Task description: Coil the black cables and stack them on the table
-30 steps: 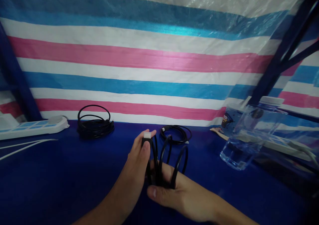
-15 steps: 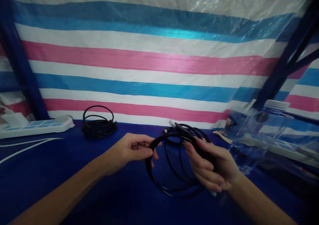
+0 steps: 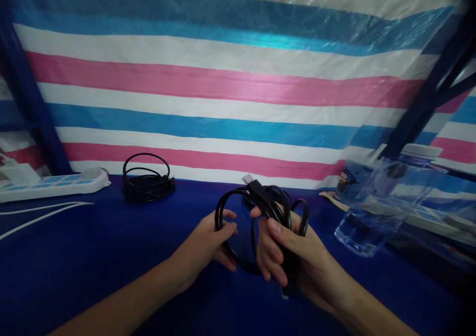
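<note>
A black cable [image 3: 286, 256] is bunched into loops in front of me. My right hand [image 3: 293, 241] is closed around the bundle, thumb across its near side. From the top of the grip a plug with a pale metal end [image 3: 256, 189] sticks up to the left; another pale tip shows below the fingers. My left hand [image 3: 213, 236] holds the left side of the loops between thumb and fingers. Behind the right hand, partly hidden, lies another black coil [image 3: 247, 203]. A separate coiled black cable [image 3: 147, 189] rests farther back on the left.
The blue table [image 3: 92, 251] runs back to a striped plastic sheet [image 3: 208, 85]. On the left are a white power strip [image 3: 80, 184] and white cords [image 3: 44, 208]. A clear water bottle [image 3: 386, 197] and a cup with a cartoon figure [image 3: 347, 179] stand at right.
The loops have been gathered tighter into my right hand, which has turned and moved slightly left. The plug now stands higher. My left hand has shifted a little right along the loop.
</note>
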`<state>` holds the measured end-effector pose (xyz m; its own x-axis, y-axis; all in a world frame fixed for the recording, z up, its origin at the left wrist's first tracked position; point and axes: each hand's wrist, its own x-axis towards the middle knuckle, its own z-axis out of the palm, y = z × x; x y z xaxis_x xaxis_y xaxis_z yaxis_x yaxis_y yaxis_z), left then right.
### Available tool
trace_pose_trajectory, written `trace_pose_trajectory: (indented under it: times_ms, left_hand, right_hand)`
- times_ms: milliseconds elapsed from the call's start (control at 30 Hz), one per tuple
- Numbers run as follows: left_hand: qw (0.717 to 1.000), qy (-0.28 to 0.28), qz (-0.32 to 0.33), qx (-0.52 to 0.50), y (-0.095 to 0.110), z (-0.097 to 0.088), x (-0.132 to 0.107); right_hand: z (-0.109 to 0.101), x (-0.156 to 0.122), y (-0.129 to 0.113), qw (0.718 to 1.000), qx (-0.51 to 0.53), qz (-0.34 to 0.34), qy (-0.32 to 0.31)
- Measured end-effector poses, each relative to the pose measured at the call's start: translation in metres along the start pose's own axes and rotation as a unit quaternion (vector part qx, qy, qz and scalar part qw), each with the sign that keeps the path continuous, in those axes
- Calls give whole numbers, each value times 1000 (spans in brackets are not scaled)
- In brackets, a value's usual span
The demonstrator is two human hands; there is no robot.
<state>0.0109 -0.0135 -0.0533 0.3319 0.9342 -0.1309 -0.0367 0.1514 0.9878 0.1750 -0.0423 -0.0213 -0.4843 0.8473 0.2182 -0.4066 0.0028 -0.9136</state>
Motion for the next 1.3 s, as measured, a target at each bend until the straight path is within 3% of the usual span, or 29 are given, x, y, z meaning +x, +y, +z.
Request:
trace_pose_trajectory:
  times_ms: [100, 267, 400, 700, 867, 1067, 1300]
  left_hand:
    - [988, -73, -46, -129, 2, 7, -7]
    - [986, -92, -6, -137, 7, 7, -9]
    - [990, -39, 37, -133, 4, 8, -5]
    - [996, 84, 26, 18, 6, -1, -3]
    - [996, 78, 21, 49, 7, -3, -3]
    - [998, 45, 38, 19, 13, -1, -7]
    - [995, 83, 61, -6, 14, -6, -2]
  right_hand:
    - [-1, 1, -6, 1000, -16, -22, 15]
    - [-5, 6, -14, 996, 17, -71, 58]
    - [-8, 8, -13, 994, 7, -59, 93]
    - [-10, 7, -13, 993, -66, 54, 76]
    - [-10, 8, -15, 987, -104, 74, 95]
    - [-15, 13, -13, 968, -152, 107, 169]
    - [-16, 14, -13, 964, -216, 57, 142]
